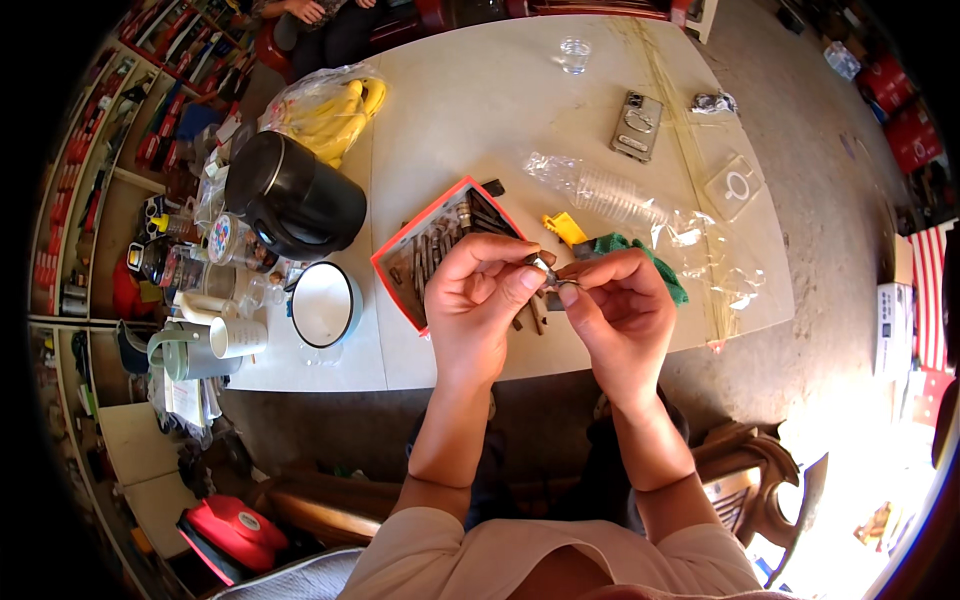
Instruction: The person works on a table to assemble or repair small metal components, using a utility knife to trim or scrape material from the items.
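My left hand and my right hand meet above the table's near edge, both closed with thumbs and fingertips pinching. Between them is a small shiny metal piece, gripped by the left fingertips; its kind is too small to tell. The right fingertips pinch at its other side, at what may be a second small part. Partly behind my left hand lies a shallow red-rimmed box of dark metal rods and bits. A yellow plastic piece and a green cloth or glove lie just beyond my right hand.
Left of the box stand a black kettle, an enamel mug, a white cup and bagged bananas. Farther right are stacked clear plastic cups, a phone and a glass. Another person sits opposite.
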Available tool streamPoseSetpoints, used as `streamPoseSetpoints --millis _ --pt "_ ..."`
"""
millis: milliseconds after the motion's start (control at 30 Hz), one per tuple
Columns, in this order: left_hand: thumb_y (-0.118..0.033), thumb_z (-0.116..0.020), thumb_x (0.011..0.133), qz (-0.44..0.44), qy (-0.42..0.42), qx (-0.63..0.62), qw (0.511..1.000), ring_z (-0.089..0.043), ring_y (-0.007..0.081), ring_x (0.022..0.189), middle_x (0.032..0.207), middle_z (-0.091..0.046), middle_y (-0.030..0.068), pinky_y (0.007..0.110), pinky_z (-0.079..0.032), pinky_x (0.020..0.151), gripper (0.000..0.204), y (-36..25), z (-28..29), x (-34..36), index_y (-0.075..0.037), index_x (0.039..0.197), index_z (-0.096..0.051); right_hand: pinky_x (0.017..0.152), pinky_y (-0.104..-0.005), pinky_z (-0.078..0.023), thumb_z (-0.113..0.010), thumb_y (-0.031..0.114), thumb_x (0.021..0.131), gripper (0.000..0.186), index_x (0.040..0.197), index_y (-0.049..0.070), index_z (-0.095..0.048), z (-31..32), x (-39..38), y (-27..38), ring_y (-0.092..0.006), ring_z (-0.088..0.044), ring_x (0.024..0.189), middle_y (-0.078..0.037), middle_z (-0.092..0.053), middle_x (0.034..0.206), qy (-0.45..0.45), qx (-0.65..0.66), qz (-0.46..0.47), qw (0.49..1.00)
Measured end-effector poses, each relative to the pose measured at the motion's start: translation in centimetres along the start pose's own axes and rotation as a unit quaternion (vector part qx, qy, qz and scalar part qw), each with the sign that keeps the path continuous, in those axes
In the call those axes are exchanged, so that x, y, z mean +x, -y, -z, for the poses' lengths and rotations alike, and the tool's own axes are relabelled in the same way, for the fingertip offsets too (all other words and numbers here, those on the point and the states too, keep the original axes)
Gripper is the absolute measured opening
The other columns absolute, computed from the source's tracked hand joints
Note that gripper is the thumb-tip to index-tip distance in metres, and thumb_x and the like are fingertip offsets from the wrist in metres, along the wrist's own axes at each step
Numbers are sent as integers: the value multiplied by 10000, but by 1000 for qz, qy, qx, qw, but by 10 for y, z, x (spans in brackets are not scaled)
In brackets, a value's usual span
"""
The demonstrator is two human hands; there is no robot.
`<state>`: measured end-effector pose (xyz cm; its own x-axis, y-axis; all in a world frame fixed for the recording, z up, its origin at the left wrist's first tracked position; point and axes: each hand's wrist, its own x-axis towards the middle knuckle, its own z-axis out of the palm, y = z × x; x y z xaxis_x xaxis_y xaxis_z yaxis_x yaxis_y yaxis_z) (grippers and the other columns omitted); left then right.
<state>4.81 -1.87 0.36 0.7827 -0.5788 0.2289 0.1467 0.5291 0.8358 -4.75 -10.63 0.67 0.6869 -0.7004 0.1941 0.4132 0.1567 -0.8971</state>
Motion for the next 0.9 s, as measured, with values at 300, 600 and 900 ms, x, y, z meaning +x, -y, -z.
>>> streamPoseSetpoints --millis 300,600,900 --pt "79 -655 807 -9 9 12 1000 -617 133 875 937 -613 75 247 -507 776 182 0 2 -1 40 974 -595 784 -265 -531 -642 -94 794 155 894 -18 -549 -2 -6 -2 -136 -630 874 -75 -606 915 -24 -61 32 997" --pt "73 -663 804 -11 13 14 1000 -613 126 879 953 -605 69 240 -501 768 188 3 4 -3 37 976 -598 794 -269 -519 -663 -99 777 178 889 -16 -552 -4 -7 0 -136 -607 842 -79 -598 901 -22 -125 84 988" --pt "68 -666 806 -21 9 16 1000 -609 126 886 964 -591 66 242 -502 776 180 4 3 -4 38 970 -598 790 -268 -519 -667 -100 767 182 878 -13 -552 -3 -7 0 -139 -612 834 -83 -600 893 -20 -172 107 979"
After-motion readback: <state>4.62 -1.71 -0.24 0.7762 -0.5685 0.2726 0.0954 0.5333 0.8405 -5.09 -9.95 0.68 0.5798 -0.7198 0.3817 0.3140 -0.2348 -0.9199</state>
